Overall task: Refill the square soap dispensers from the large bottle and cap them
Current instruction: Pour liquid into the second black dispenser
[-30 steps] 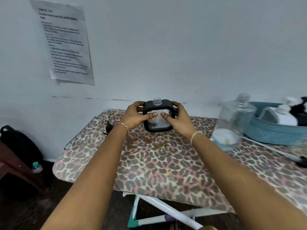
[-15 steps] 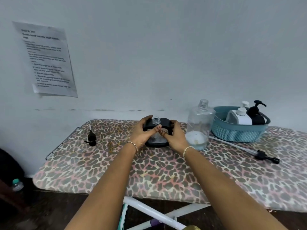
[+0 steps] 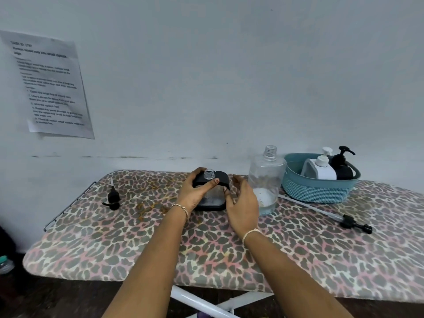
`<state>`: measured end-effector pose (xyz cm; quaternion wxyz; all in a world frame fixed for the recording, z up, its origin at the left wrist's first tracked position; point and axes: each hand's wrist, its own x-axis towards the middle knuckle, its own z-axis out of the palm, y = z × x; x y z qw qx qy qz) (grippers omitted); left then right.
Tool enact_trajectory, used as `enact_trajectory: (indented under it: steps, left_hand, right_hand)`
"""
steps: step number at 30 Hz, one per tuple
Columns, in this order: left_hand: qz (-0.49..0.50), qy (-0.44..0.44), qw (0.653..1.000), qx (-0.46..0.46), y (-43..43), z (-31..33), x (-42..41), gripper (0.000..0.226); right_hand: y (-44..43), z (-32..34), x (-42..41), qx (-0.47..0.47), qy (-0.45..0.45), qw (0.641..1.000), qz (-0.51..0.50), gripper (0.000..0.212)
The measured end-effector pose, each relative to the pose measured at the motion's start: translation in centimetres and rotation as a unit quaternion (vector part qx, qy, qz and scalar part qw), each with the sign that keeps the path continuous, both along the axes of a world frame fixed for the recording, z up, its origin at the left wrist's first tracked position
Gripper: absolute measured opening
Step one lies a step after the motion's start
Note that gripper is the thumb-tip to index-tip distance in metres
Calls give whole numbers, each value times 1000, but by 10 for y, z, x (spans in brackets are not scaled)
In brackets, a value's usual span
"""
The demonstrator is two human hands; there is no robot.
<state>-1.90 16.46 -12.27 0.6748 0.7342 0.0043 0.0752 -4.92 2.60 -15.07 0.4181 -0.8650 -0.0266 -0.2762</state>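
Standing between hands (image 3: 195, 193) (image 3: 243, 203), left-gripped dispenser (image 3: 215, 198)

With the square dispenser (image 3: 210, 191) as centre, we find 3 o'clock crowded: our right hand (image 3: 243, 203) hovers just beside it, and the large bottle (image 3: 266, 182) stands close behind that hand, leaving only a narrow gap. Farther out at 3 o'clock the basket (image 3: 319, 191) blocks the way, and a long pump tube (image 3: 321, 211) lies slantwise at 4 o'clock. Our left hand (image 3: 195, 191) wraps the 9 o'clock side. Past it the cover (image 3: 137, 244) runs free up to a small black pump (image 3: 113, 197). Toward 6 o'clock we have broad open cover. The wall (image 3: 206, 88) closes 12 o'clock.
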Motion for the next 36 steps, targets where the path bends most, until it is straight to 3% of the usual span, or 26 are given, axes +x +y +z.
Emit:
enact_trajectory:
  steps: [5, 10, 13, 15, 20, 24, 30, 36]
  left_hand:
    - [-14, 11, 999, -28, -2, 1, -2, 44]
    - [-19, 17, 999, -35, -2, 1, -4, 45]
    - [-24, 24, 999, -33, -1, 2, -3, 60]
    - [-36, 26, 999, -26, 0, 4, -3, 67]
    - [-23, 0, 1000, -11, 5, -2, -4, 70]
    - [18, -17, 999, -43, 7, -12, -2, 45]
    - [12, 7, 1000, -25, 10, -16, 3, 42]
    - [-15, 44, 995, -84, 14, -10, 1, 37]
  right_hand:
    - [-17, -5, -4, -37, -101, 987, -118, 40]
    - [-41, -8, 3, -15, -123, 972, -201, 89]
    - [-45, -3, 11, 65, -37, 968, -238, 125]
    - [-47, 0, 16, 118, 32, 969, -215, 138]
    - [-59, 6, 26, 163, 52, 979, -111, 123]
    - [-63, 17, 30, 131, 48, 987, -78, 98]
    - [-68, 38, 36, -49, 35, 998, -35, 95]
    - [-76, 63, 40, -194, 13, 981, -6, 89]
